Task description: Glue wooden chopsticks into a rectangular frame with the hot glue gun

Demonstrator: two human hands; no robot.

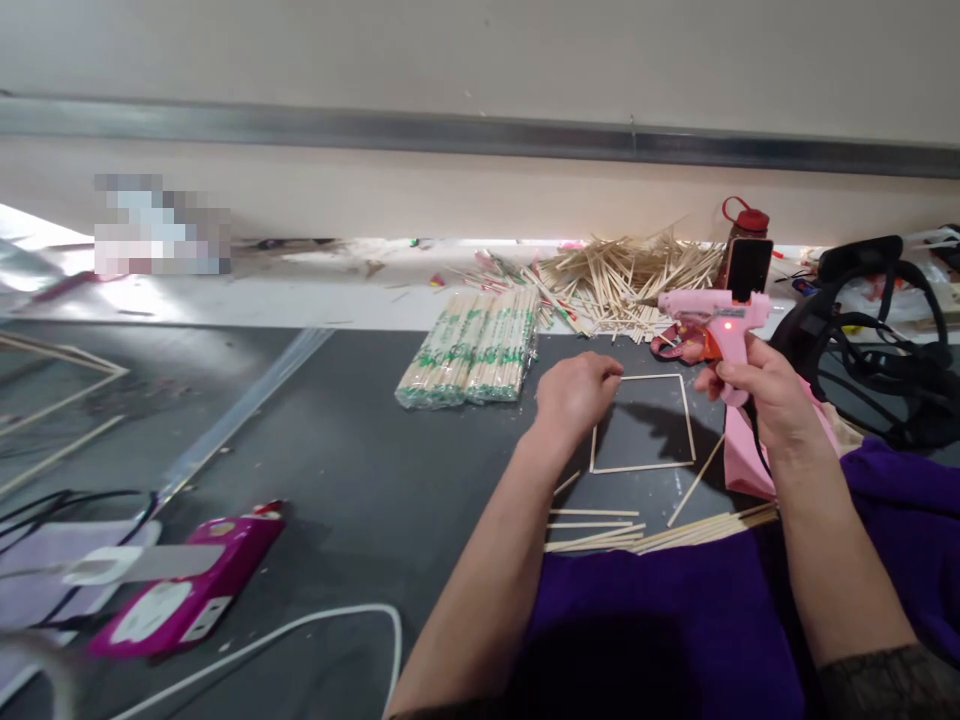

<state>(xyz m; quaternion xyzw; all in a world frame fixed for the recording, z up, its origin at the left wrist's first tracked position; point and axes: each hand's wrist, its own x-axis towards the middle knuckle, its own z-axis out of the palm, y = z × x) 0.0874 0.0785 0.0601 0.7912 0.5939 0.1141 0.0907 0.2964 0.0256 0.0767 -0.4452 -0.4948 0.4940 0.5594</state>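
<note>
A pink hot glue gun (731, 325) with a lit red light is gripped by its handle in my right hand (776, 385), nozzle pointing left. It is held above a square of thin wooden sticks (688, 420) lying on the dark table. At the square's upper left corner, my left hand (574, 395) is closed, its fingertips at the end of the top stick. The hand and wrist hide that corner and part of the left side. Loose sticks (592, 535) lie near the table's front edge, by a purple cloth (645, 610).
Wrapped chopstick bundles (472, 350) lie left of my left hand. A large stick pile (630, 275) and a red-capped bottle (746, 225) stand behind. Black straps (885, 330) are at right. At left are a magenta case (202, 580), a white cable (300, 625) and stick frames (67, 355).
</note>
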